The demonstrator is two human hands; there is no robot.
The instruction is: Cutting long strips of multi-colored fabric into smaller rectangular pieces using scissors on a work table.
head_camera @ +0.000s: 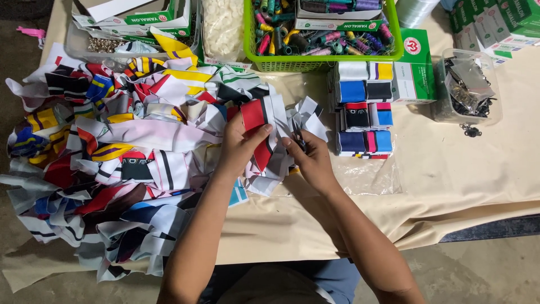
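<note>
A table covered with a cream cloth is seen from above, with a concrete floor at the lower edge of the frame. A big heap of coloured fabric pieces is spread over the left half. In the centre, a red, white and black fabric strip is pinched by the left hand, closed on it. Its white end is gripped by the right hand, together with small scissors, it seems. The step in hand is judged to be trimming of this strip; for the next cut the strip must be kept tight and the blades guided carefully. A green basket of thread spools is placed at the upper centre, and folded stacks lie right of the hands
</note>
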